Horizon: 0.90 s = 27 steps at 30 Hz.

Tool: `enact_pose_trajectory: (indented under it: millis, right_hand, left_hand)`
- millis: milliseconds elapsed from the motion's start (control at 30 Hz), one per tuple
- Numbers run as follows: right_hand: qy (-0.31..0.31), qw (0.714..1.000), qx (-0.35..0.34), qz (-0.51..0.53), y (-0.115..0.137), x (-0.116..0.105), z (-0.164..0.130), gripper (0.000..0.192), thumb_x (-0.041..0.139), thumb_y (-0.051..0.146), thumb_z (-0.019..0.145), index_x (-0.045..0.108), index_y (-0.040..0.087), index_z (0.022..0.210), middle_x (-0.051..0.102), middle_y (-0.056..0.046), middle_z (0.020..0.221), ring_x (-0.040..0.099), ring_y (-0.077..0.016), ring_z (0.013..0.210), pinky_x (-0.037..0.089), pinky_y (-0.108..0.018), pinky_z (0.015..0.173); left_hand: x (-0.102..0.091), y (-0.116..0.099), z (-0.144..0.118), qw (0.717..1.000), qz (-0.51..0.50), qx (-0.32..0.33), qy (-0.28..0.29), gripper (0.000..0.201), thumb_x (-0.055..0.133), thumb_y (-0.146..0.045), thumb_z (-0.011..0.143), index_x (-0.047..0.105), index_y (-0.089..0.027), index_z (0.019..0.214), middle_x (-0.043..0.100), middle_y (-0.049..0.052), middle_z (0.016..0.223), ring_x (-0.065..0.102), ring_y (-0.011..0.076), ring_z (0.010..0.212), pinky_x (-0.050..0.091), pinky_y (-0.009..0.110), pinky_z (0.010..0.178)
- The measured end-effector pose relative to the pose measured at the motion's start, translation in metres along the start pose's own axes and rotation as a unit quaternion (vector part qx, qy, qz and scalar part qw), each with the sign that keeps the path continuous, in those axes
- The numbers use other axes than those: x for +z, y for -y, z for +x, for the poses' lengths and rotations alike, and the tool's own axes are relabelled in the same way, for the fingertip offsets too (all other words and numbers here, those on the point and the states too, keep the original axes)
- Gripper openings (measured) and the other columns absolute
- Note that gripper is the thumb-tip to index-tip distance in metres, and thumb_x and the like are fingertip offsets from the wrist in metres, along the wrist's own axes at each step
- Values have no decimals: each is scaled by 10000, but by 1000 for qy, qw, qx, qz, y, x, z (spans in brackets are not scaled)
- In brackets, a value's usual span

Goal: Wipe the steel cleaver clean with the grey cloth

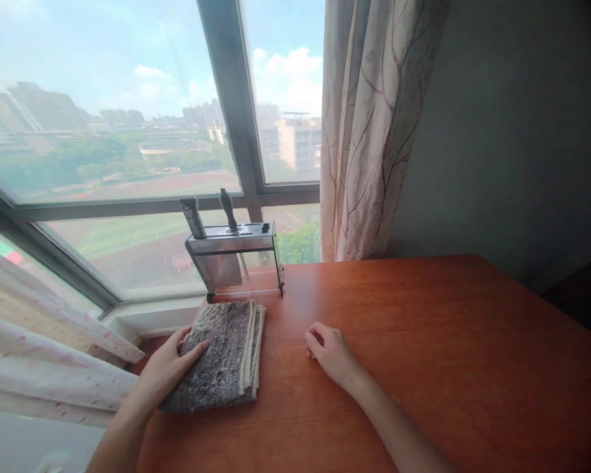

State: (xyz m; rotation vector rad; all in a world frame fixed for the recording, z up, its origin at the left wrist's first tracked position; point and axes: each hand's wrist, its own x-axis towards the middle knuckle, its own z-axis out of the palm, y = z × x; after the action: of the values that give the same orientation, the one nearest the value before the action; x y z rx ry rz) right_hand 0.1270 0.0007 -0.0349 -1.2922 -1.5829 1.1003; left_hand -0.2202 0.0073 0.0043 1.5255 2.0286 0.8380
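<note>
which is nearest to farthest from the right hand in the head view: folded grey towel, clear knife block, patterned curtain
1. Folded grey towel, just left of the right hand.
2. Clear knife block, behind the towel by the window.
3. Patterned curtain, hanging beyond the table's far edge.

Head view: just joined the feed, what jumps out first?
A folded grey towel lies at the wooden table's left edge, the left hand flat on it. The right hand rests loosely curled on bare wood beside it. Behind, a knife rack stands against the window.
</note>
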Motion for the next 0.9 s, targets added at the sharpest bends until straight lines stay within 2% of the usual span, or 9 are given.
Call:
enact_pose_trajectory:
  millis: [133,233,333,433,500,567,667,767,900]
  right_hand:
    - [-13,1000,21,13,2,4,-2,140,540,296,835,620,190,880,685,-40,766,656,-175,658,511,-280,628]
    - [-26,998,33,39,2,8,-7,350,620,339,789,581,173,1095,701,-98,976,684,-218,836,541,-343,771]
    - [-32,986,39,160,2,10,-13,638,693,375,749,437,188,1303,612,-140,1263,630,-251,1089,508,-392,924]
    - [-56,961,69,263,7,3,-18,778,740,422,722,369,217,1374,548,-124,1366,547,-268,1230,421,-424,1045]
    - [-60,949,95,294,12,-6,-20,756,737,456,722,409,224,1361,584,-106,1328,545,-281,1231,418,-435,1045]
    - [-42,942,103,318,17,-17,-21,712,726,446,729,441,225,1342,615,-93,1287,569,-285,1201,445,-434,1015]
    - [-63,955,101,271,18,-30,-24,685,733,364,700,463,211,1310,641,-87,1240,602,-279,1147,438,-426,1018]
    - [-121,978,100,141,5,-40,-30,672,700,335,691,465,198,1305,617,-96,1262,587,-277,1160,399,-420,1053]
    - [-142,985,82,-61,-18,-58,-42,650,666,350,697,492,186,1302,550,-127,1312,511,-306,1242,359,-448,1087]
  left_hand:
    - [22,-31,-16,991,-105,-18,82,744,758,-478,638,519,-196,1283,755,89,971,703,331,926,546,434,844]
    - [42,-59,-31,982,-162,66,75,765,781,-398,635,505,-212,1324,670,109,1214,616,334,1129,455,435,1001]
    - [63,-85,-50,950,-282,56,124,748,782,-347,669,488,-235,1348,592,89,1337,544,312,1230,444,374,1011]
    - [82,-107,-65,895,-417,-12,156,791,796,-324,655,453,-251,1365,666,88,1217,629,312,1102,522,356,868]
    - [94,-117,-71,859,-477,-54,176,778,795,-332,647,464,-231,1344,710,96,1097,678,314,983,543,368,790]
    - [105,-122,-72,845,-495,-71,190,774,810,-330,619,485,-216,1313,723,98,1036,692,314,924,548,376,759]
    - [123,-120,-69,859,-463,-64,206,744,821,-307,603,510,-208,1272,706,108,1081,671,311,984,534,386,815]
    - [135,-109,-59,881,-424,-45,204,771,828,-307,576,498,-192,1263,686,110,1063,654,300,1015,514,400,876]
    - [119,-89,-28,923,-372,0,93,656,752,-389,649,507,-179,1220,637,118,1100,616,296,1074,509,425,900]
